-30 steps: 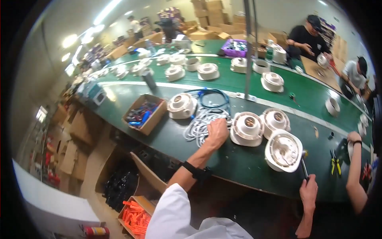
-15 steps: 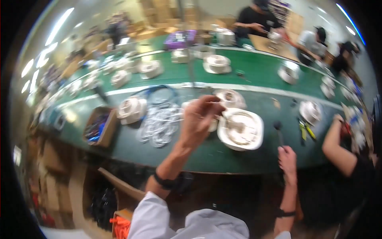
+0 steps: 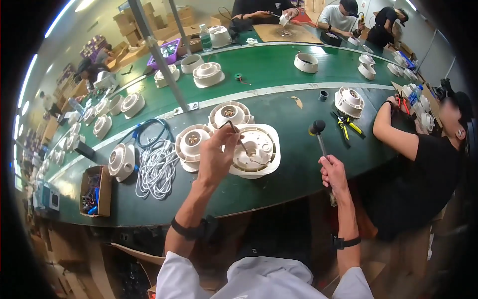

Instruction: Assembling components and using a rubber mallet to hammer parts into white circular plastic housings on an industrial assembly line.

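My left hand [image 3: 217, 152] pinches a thin, dark bent metal rod [image 3: 243, 143]. The rod slants down into the open middle of a square white plastic housing [image 3: 273, 162] on the green table. In my right hand [image 3: 334, 175] is a mallet [image 3: 316, 127], gripped by its handle, its black head raised to the right of the housing and apart from it. Two more white round housings stand close by: one [image 3: 191, 140] partly behind my left hand, another [image 3: 230, 112] just beyond. Both show a copper-coloured centre.
White cable coils [image 3: 157, 169] and a cardboard box of small parts [image 3: 95, 192] lie leftward. Yellow-black pliers [image 3: 347, 125] lie near a white housing [image 3: 349, 103] at right. A co-worker's arm [image 3: 393, 127] rests on the table there. A metal post [image 3: 167, 70] rises beyond.
The view has swung, so the table's things sit further left. My left hand has lowered the rod into the housing's middle. The mallet stays raised in my right hand.
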### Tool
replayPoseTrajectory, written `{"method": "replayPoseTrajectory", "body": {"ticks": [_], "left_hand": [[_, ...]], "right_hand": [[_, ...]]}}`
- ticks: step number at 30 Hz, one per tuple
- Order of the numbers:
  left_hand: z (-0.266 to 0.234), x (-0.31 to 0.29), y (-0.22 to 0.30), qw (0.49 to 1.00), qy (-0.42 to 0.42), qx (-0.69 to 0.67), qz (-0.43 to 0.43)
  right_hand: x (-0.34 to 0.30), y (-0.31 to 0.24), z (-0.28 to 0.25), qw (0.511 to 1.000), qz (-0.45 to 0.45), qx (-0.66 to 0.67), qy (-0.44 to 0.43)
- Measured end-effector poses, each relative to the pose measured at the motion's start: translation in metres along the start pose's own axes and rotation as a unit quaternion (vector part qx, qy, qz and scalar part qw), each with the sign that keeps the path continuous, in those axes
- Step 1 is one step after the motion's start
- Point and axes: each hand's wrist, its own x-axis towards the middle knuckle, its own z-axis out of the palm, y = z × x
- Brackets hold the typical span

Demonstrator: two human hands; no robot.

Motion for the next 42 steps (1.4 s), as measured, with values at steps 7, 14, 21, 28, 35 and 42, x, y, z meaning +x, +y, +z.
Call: {"method": "replayPoseTrajectory", "body": {"ticks": [7, 14, 21, 28, 35, 42], "left_hand": [[0.011, 0.004, -0.011, 0.999, -0.018, 0.027, 0.01], [0.011, 0.007, -0.009, 0.994, -0.021, 0.099, 0.046], [0.02, 0.006, -0.011, 0.986, -0.015, 0.131, 0.105], [0.015, 0.004, -0.018, 0.978, -0.025, 0.162, 0.131], [0.016, 0.004, -0.022, 0.978, -0.01, 0.149, 0.142], [0.017, 0.003, -0.024, 0.979, -0.003, 0.152, 0.137]], "right_hand": [[0.002, 0.002, 0.001, 1.0, -0.002, 0.006, -0.003], [-0.003, -0.004, 0.002, 0.998, 0.033, 0.053, -0.026], [-0.054, -0.061, 0.017, 0.976, 0.037, 0.1, -0.192], [-0.082, -0.126, 0.063, 0.96, -0.008, -0.097, -0.261], [-0.104, -0.153, 0.075, 0.956, -0.113, -0.048, -0.267], [-0.096, -0.154, 0.081, 0.96, 0.019, -0.041, -0.277]]}}
